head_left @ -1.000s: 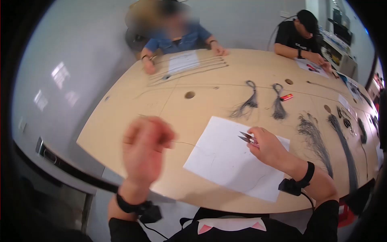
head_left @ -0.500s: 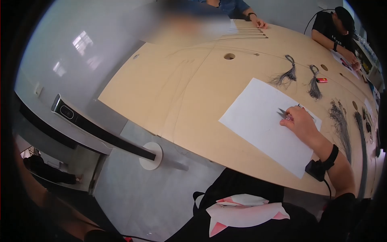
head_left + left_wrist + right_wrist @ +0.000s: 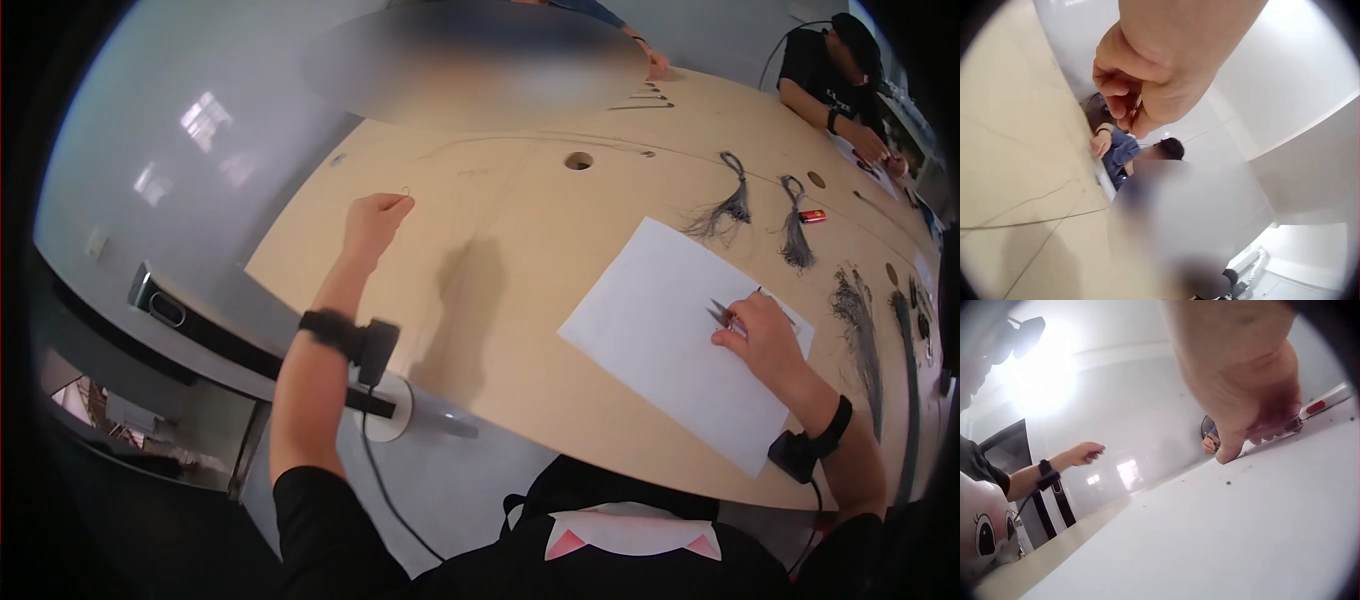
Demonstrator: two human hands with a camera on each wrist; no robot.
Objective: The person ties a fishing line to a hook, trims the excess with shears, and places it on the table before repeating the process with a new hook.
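My left hand [image 3: 375, 228] is raised over the left part of the table, with thumb and fingertips pinched together. A thin curled strand [image 3: 406, 190] stands out at those fingertips. In the left wrist view the same hand [image 3: 1154, 94] has its fingers bent in against the thumb. My right hand [image 3: 768, 338] rests on a white sheet of paper [image 3: 660, 330] and grips small snips [image 3: 718, 312], their pointed blades jutting out to the left. Its palm hides the handles. The right wrist view shows that hand [image 3: 1254, 406] low over the paper.
Two bundles of grey strands [image 3: 738, 205] [image 3: 797, 240] lie beyond the paper, a red lighter [image 3: 813, 216] by one. More strands [image 3: 858, 330] lie to the right. A round hole [image 3: 579, 161] pierces the table. Two people sit at the far side.
My left hand moved from beside the paper out of view at lower left, then came back over the table's left part. The head view swung left. My right hand keeps the snips on the paper.
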